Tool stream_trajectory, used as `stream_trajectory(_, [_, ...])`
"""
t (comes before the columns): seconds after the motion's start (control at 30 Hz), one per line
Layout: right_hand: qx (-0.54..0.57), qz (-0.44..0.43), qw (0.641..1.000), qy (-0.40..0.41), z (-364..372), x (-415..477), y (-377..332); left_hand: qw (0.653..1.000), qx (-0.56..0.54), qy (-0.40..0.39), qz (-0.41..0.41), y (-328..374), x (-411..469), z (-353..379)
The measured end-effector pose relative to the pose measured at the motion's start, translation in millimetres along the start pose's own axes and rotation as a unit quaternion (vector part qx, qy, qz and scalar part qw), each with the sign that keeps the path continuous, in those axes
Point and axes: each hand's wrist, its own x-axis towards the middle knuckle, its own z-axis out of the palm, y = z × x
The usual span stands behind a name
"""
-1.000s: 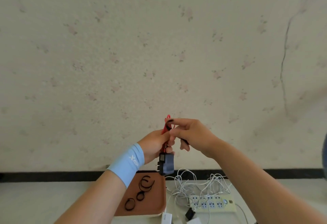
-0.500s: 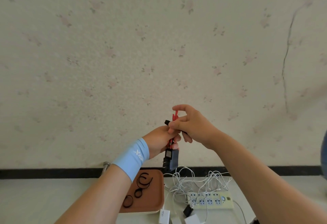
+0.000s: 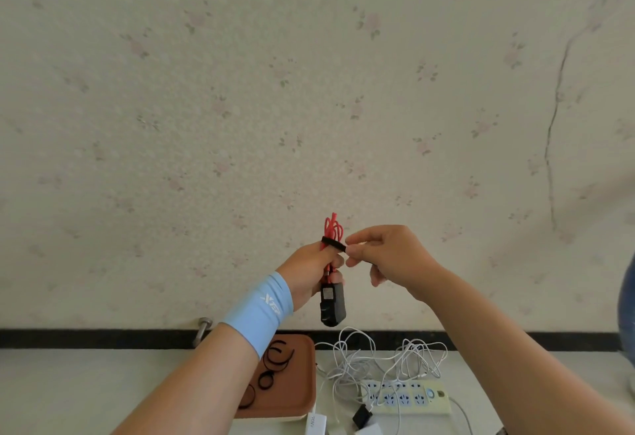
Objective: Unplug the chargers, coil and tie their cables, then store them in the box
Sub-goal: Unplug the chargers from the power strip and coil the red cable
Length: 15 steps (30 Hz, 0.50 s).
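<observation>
Sprawling white cables (image 3: 371, 359) on pale surface (image 3: 86, 383); floral wallpaper (image 3: 309, 91) behind.

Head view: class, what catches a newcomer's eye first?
The red coiled cable gripped by the left hand at centre, black charger block hanging below. The right hand pinches a black elastic band stretched across it. Tangled white cables lie at bottom centre.

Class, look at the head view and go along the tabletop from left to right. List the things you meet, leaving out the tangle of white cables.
metal peg → brown tray → black plug → power strip
</observation>
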Motion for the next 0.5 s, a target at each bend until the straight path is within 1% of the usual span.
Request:
stream_trajectory(0.1, [0.061, -0.040, 0.997, 0.011, 1, 0, -4, 0.999, 0.032, -0.027, -0.002, -1, 0, 3])
stream_trajectory(0.17, [0.077, -0.054, 0.995, -0.015, 4, -1, -6, 0.996, 0.076, -0.040, 0.009, -4, 1, 4])
stream_trajectory(0.23, [0.059, -0.038, 0.997, -0.040, 8, -3, -7, 0.992, 0.110, -0.055, 0.027, -5, 1, 5])
stream_trajectory(0.27, [0.050, -0.023, 0.998, -0.040, 9, -4, -7, 0.990, 0.125, -0.061, 0.031, -5, 1, 5])
stream_trajectory(0.33, [0.038, 0.006, 0.999, -0.012, 10, -3, -7, 0.985, 0.148, -0.073, 0.041, -3, -1, 4])
stream_trajectory(0.4, [0.027, 0.023, 0.999, 0.024, 8, -3, -7, 0.985, 0.132, -0.095, 0.058, 4, -6, 3])
stream_trajectory(0.5, [0.042, 0.025, 0.999, 0.016, 8, -5, -8, 0.988, -0.003, -0.152, 0.036, 13, -11, 2])
